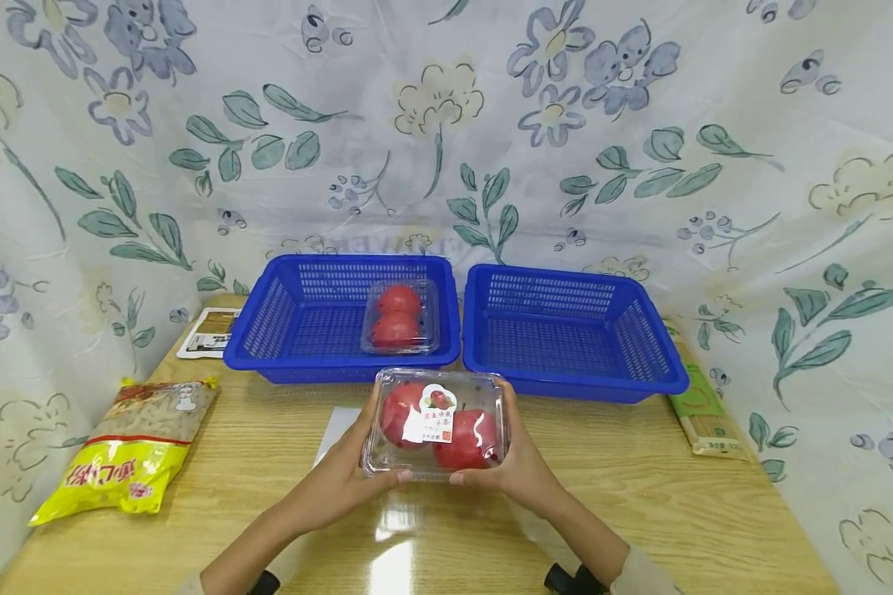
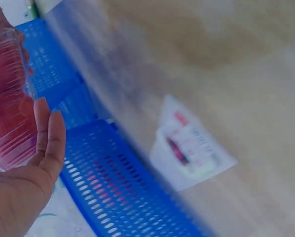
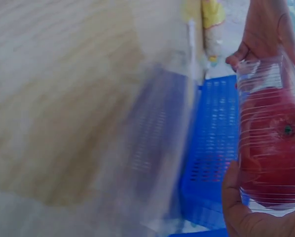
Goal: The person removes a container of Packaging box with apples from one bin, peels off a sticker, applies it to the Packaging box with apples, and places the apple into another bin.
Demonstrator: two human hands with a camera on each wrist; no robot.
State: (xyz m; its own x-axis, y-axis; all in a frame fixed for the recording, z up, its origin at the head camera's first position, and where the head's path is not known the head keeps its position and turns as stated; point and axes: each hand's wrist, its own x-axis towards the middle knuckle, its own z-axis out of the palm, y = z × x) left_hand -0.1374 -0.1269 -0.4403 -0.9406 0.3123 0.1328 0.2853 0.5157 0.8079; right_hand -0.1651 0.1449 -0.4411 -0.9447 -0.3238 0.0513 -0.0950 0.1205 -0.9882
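Both hands hold a clear plastic box of tomatoes (image 1: pixel 441 426) above the table, tilted so its lid and white label face the head camera. My left hand (image 1: pixel 350 467) grips the box's left end, its thumb along the near edge. The right hand (image 1: pixel 521 467) grips the opposite end in the same manner. Through the box wall a red tomato (image 3: pixel 271 148) shows in the right wrist view. A second box of tomatoes (image 1: pixel 400 317) lies in the right part of the left blue basket (image 1: pixel 268 364), just beyond the held box.
Another blue basket (image 1: pixel 573 382) stands to the right, with nothing visible inside. A yellow bag (image 1: pixel 130 450) lies at the left, a flat packet (image 1: pixel 210 332) behind it. At the right edge rests a green packet (image 1: pixel 707 409). White paper (image 1: pixel 336 431) lies partly behind my left hand.
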